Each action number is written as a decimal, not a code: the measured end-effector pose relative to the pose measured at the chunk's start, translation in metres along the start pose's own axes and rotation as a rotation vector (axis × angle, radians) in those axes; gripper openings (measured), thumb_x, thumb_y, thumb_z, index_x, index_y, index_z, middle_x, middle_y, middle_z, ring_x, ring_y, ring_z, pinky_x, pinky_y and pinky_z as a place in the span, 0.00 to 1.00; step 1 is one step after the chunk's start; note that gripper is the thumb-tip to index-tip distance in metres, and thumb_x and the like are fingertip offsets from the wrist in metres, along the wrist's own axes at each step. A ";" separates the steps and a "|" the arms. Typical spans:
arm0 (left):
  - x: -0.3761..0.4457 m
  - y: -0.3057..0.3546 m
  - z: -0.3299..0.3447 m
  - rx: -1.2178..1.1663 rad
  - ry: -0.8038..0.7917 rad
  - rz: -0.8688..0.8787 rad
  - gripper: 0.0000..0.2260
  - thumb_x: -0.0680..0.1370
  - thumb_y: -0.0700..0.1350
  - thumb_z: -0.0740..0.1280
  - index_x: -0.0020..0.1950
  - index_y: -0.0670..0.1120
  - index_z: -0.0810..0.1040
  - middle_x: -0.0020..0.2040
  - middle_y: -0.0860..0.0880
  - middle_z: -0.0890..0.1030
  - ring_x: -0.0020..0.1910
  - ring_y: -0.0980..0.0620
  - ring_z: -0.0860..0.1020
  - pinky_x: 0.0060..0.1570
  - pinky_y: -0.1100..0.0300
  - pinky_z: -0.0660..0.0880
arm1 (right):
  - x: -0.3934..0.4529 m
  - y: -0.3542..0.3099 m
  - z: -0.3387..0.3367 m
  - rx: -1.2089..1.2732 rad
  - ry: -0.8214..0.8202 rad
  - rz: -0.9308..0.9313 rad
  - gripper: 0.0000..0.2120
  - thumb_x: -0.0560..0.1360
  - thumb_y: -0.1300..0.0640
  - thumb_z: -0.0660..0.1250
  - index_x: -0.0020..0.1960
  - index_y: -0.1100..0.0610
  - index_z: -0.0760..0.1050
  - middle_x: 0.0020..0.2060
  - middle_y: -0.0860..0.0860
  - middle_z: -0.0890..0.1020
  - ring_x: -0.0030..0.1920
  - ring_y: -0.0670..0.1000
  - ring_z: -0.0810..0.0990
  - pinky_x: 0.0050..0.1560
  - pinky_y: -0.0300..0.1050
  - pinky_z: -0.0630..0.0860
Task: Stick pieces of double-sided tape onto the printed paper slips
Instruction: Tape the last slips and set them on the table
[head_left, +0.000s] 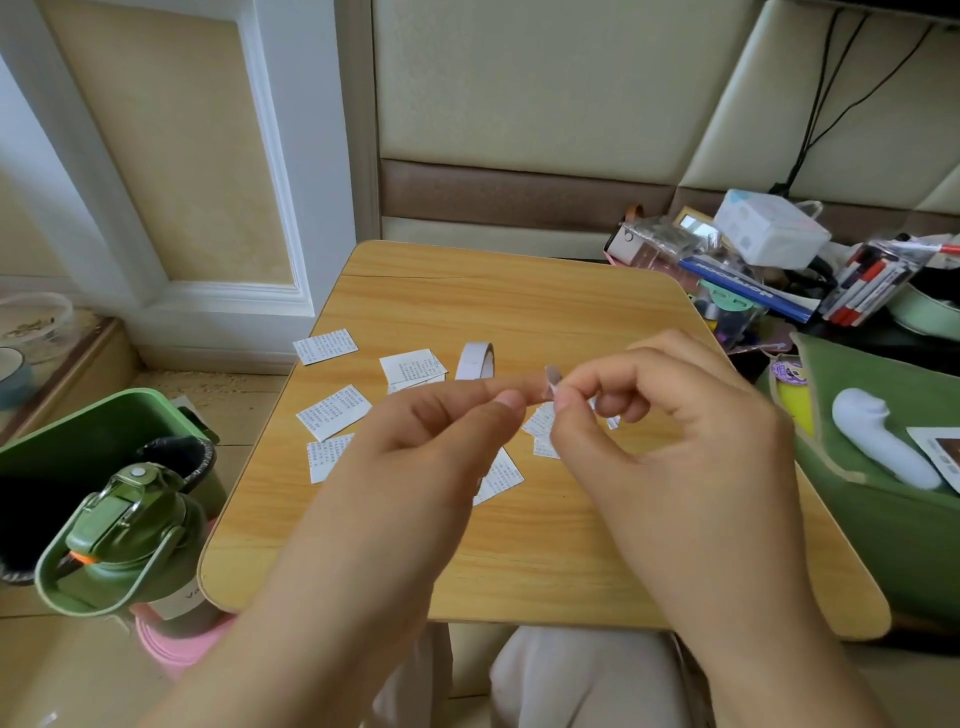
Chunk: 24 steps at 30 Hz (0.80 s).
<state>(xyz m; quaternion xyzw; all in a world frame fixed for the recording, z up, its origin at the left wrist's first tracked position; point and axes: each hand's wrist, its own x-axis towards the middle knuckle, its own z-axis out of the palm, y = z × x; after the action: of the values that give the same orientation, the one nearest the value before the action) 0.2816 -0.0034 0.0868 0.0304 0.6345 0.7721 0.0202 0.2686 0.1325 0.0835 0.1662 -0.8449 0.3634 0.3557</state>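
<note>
From the head view we look down at a small wooden desk (467, 301). Both of our hands are up over the middle of it. Our left hand (415, 431) and our right hand (670, 415) meet at the fingertips, and together they pinch a tiny bit of tape (551, 375). The left thumb and first finger hold one side, and the right thumb and first finger hold the other. The rest of the right fingers are curled in.

The tape roll (475, 360) stands on its edge near the middle of the desk, just behind our hands. The paper slips (333, 411) lie flat all over the middle and left part of the desk. One slip sits near the far left edge, and some hide partly under our hands.

We think the tape bit is very light, soft and sticky. It may curl or stick to our fingers, so it is best held only by its tips. The slips are thin and light too. They could slide or bend, so we should press the tape down gently.

Off the left edge we see a green bottle (130, 535).
</note>
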 end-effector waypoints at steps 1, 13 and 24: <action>0.002 -0.001 0.000 -0.002 0.003 -0.005 0.11 0.67 0.50 0.65 0.42 0.56 0.86 0.30 0.58 0.75 0.32 0.60 0.68 0.42 0.61 0.64 | 0.001 0.003 0.000 0.104 -0.041 0.101 0.04 0.67 0.57 0.69 0.33 0.51 0.78 0.31 0.45 0.75 0.36 0.45 0.72 0.40 0.30 0.68; 0.043 -0.031 -0.007 0.009 0.050 -0.104 0.13 0.77 0.42 0.63 0.41 0.52 0.86 0.42 0.46 0.71 0.38 0.52 0.64 0.48 0.57 0.62 | 0.014 0.090 0.019 0.437 -0.094 0.763 0.11 0.74 0.60 0.69 0.34 0.52 0.80 0.32 0.42 0.80 0.35 0.40 0.75 0.35 0.25 0.70; 0.079 -0.062 -0.008 0.002 0.012 -0.255 0.12 0.78 0.42 0.62 0.53 0.35 0.81 0.37 0.57 0.75 0.39 0.51 0.63 0.44 0.60 0.63 | 0.031 0.208 0.055 -0.111 -0.428 0.793 0.04 0.73 0.62 0.68 0.41 0.59 0.82 0.30 0.49 0.78 0.29 0.43 0.71 0.23 0.26 0.64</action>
<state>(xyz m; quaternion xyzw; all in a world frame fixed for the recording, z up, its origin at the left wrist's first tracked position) 0.2013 0.0060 0.0259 -0.0554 0.6341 0.7627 0.1144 0.1086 0.2329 -0.0236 -0.1179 -0.9160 0.3832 0.0147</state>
